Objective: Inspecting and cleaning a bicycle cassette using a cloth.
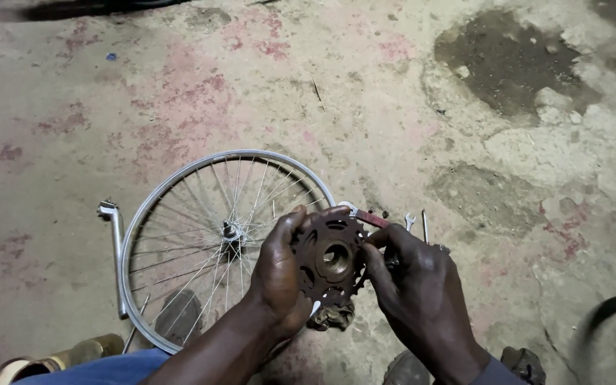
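Both hands, left hand (279, 274) and right hand (415, 285), clasp the rusty sprocket cluster (331, 258) by its toothed rim, just right of the wheel (208, 235); it looks heavy, rigid, greasy.

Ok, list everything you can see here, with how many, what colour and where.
sprocket cluster: one, rusty brown, held between both hands
bicycle wheel: one, silver, flat on the floor at left
metal post: one, silver, beside the wheel's left rim
small tools: a few, silver and red, behind the hands
rag: one, dark, under the cluster
floor: concrete, stained
left hand: fingers around the cluster
right hand: fingers on the cluster's edge
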